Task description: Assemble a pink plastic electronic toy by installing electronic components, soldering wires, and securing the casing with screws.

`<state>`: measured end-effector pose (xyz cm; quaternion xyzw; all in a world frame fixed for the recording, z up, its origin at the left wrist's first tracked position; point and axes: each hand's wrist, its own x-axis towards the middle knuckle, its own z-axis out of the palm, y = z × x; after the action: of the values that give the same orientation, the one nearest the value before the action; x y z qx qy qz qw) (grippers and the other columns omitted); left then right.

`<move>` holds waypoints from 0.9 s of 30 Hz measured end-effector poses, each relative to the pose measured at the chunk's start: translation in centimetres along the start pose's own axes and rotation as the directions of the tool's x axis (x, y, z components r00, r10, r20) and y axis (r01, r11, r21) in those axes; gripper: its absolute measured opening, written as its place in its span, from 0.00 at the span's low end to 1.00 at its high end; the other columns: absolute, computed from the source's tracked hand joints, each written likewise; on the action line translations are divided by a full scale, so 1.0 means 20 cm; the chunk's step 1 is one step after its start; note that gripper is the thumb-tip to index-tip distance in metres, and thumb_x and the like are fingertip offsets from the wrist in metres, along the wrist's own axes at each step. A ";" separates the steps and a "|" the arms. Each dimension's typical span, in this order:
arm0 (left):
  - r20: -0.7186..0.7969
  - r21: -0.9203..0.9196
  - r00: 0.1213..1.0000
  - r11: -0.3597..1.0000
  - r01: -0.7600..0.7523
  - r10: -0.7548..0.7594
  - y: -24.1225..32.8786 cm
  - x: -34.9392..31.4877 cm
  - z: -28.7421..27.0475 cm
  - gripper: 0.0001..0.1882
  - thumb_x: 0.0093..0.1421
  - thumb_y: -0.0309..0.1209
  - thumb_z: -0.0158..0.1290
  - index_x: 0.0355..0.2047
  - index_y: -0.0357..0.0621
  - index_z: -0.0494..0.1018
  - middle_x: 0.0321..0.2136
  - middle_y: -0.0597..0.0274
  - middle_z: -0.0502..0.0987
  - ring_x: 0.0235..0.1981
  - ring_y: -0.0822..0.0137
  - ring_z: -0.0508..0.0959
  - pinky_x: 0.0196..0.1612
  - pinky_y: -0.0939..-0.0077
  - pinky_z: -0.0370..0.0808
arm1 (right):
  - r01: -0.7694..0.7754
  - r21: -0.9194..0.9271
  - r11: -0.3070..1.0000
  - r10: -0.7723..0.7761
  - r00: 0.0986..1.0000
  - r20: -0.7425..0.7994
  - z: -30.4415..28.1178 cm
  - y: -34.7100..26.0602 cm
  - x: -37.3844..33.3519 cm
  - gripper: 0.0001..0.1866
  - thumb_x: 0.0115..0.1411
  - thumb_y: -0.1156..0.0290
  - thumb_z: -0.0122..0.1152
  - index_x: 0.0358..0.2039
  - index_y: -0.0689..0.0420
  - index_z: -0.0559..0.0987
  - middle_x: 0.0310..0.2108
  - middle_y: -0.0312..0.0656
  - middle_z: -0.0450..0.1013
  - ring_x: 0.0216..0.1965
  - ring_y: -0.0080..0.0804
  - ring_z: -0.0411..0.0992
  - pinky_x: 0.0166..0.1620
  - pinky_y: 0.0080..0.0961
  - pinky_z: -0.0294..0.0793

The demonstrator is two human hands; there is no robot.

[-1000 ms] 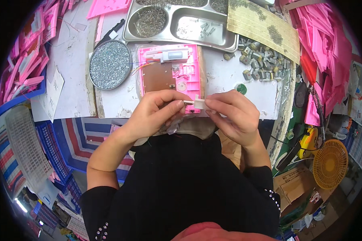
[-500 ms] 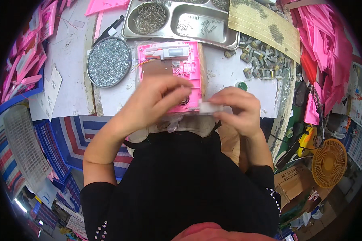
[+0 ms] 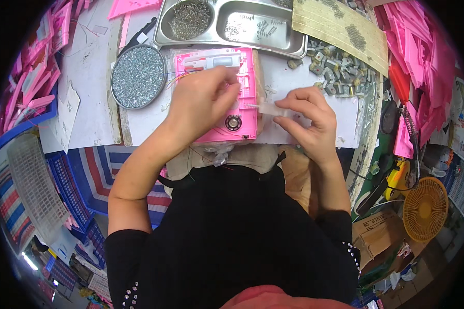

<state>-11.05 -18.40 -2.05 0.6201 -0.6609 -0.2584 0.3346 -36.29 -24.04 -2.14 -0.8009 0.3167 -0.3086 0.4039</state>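
A pink plastic housing lies on a padded base at the table's front edge. Set in it are a round black speaker near its front and a white and grey part at its far end. My left hand is over the housing, its thumb and fingers closed in a pinch; whatever they hold, if anything, is hidden. To the right, my right hand grips a small translucent white piece, perhaps a small bottle, between thumb and fingers. Its thin tip points left over the housing's right side.
A round tray of small silvery screws stands left of the housing. Behind it is a metal tray with springs. Cardboard with springs and a heap of small metal parts are at the far right. Pink plastic parts pile up beyond.
My left hand has moved slightly up and away, uncovering the speaker. My right hand has raised the white piece away from the housing's front corner, toward the middle of its right side.
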 end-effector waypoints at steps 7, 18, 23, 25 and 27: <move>-0.097 -0.137 0.995 0.990 0.019 -0.033 -0.10 -0.15 -0.06 0.04 0.63 0.22 0.60 0.36 0.36 0.77 0.25 0.63 0.78 0.23 0.75 0.75 0.28 0.79 0.71 | 0.272 -0.265 0.925 -0.257 0.962 0.091 0.10 -0.03 0.15 0.14 0.44 0.74 0.75 0.35 0.54 0.85 0.35 0.38 0.76 0.40 0.41 0.72 0.41 0.35 0.75; -0.191 -0.149 0.980 0.986 -0.078 0.049 -0.12 -0.15 0.00 0.05 0.61 0.22 0.61 0.37 0.38 0.77 0.26 0.62 0.78 0.19 0.75 0.75 0.23 0.80 0.70 | 0.359 -0.354 0.864 -0.288 0.928 0.236 0.11 -0.08 0.21 0.14 0.43 0.74 0.73 0.34 0.55 0.83 0.37 0.37 0.75 0.41 0.40 0.71 0.44 0.37 0.75; -0.203 -0.130 0.976 0.986 -0.108 0.080 -0.13 -0.15 0.01 0.05 0.61 0.22 0.61 0.36 0.39 0.76 0.25 0.62 0.77 0.18 0.74 0.74 0.22 0.78 0.69 | 0.380 -0.206 0.902 -0.347 0.920 0.182 0.14 -0.01 0.21 0.13 0.45 0.76 0.73 0.35 0.55 0.84 0.36 0.37 0.76 0.38 0.39 0.71 0.39 0.33 0.75; -0.206 -0.122 0.974 0.986 -0.116 0.089 -0.13 -0.15 0.01 0.06 0.60 0.22 0.61 0.36 0.39 0.76 0.24 0.62 0.77 0.18 0.73 0.74 0.22 0.78 0.69 | 0.360 -0.135 0.923 -0.347 0.932 0.110 0.17 0.05 0.19 0.13 0.47 0.77 0.73 0.35 0.55 0.84 0.36 0.38 0.76 0.37 0.39 0.72 0.38 0.32 0.75; -0.204 -0.105 0.974 0.987 -0.125 0.102 -0.12 -0.14 0.00 0.06 0.60 0.21 0.61 0.35 0.40 0.75 0.24 0.62 0.77 0.17 0.72 0.74 0.21 0.77 0.68 | 0.333 -0.094 0.938 -0.324 0.941 0.096 0.18 0.08 0.18 0.12 0.48 0.77 0.73 0.36 0.56 0.85 0.36 0.39 0.77 0.36 0.38 0.72 0.38 0.32 0.76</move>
<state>-9.54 -15.86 -4.29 0.5832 -0.6423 -0.2142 0.4489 -31.79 -25.99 -4.43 -0.8749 0.1785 -0.3219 0.3148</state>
